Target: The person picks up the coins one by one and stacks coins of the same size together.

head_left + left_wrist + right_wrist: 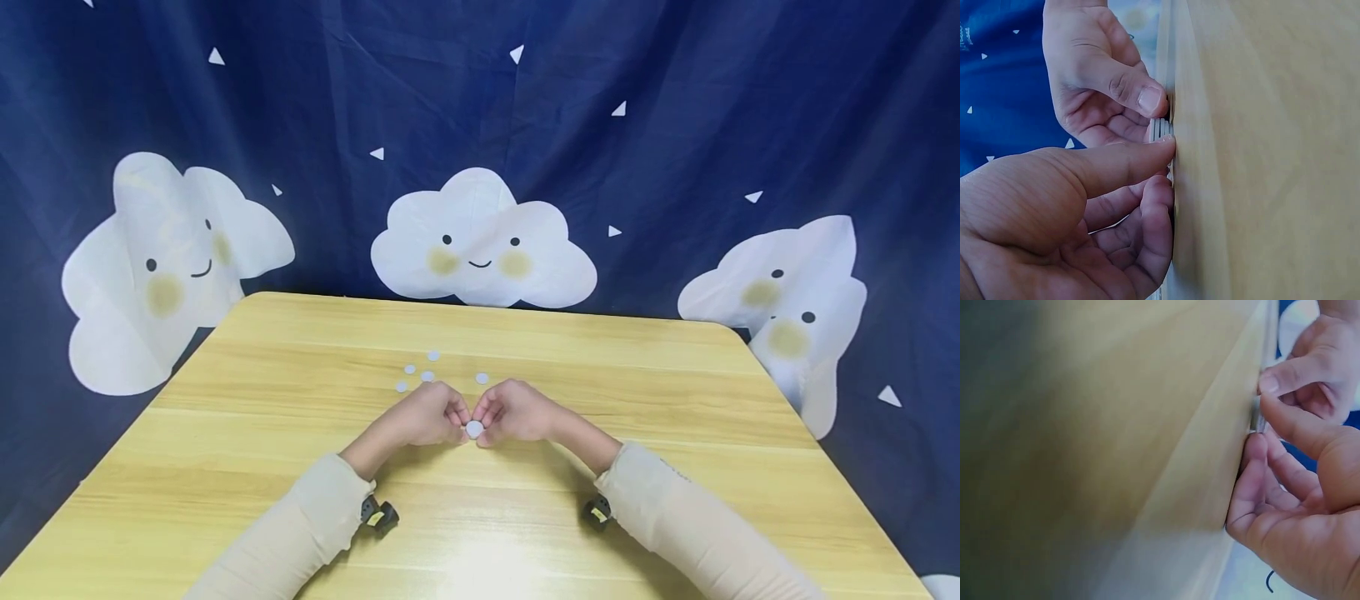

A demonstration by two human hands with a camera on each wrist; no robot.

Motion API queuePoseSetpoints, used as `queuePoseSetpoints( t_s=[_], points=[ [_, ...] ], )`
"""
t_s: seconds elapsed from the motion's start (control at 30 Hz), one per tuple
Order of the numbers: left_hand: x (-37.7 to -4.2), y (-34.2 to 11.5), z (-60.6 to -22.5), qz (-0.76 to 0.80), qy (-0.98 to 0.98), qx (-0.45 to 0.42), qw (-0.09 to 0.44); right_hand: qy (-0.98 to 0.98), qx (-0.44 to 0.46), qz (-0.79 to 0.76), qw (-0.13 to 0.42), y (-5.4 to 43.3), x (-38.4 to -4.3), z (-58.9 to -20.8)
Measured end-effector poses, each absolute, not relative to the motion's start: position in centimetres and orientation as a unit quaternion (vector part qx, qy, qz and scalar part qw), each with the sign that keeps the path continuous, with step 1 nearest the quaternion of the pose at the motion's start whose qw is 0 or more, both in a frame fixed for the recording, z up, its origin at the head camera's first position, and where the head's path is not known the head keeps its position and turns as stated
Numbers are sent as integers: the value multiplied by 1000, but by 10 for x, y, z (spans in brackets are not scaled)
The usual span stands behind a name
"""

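A short stack of silver-grey coins (475, 429) stands on the wooden table near its middle. My left hand (433, 415) pinches it from the left, thumb at the near side and fingers behind. From the right, my right hand (519, 412) holds the same stack between thumb and curled fingers. In the left wrist view the layered edges of the coins (1160, 128) show between the two thumbs, close against the tabletop. The right wrist view shows the stack's edge (1260, 419) partly hidden by fingers.
Several loose coins lie flat beyond my hands: one coin (482, 378) just behind the stack, the others, such as this coin (433, 356), grouped farther left. The wooden table (637, 358) ends at a dark blue curtain (322, 108) with cloud prints.
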State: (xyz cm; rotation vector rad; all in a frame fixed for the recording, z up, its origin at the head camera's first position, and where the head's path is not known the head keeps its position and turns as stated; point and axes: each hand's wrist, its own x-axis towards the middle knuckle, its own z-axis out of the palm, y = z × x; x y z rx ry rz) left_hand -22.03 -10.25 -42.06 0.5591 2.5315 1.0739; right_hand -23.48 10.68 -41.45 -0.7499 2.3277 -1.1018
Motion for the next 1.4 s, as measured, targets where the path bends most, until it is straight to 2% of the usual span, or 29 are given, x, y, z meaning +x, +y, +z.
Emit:
queuePoseSetpoints(
  t_s=[0.3,1.03,1.4],
  points=[
    [-221,-102,-421,378,890,195,166,830,-266,-431,232,111,-236,-422],
    [-219,-102,-421,385,885,206,164,845,-294,-408,183,110,-227,-419],
    [-220,-103,-419,380,888,207,158,840,-300,-413,184,109,-228,-418]
  ],
)
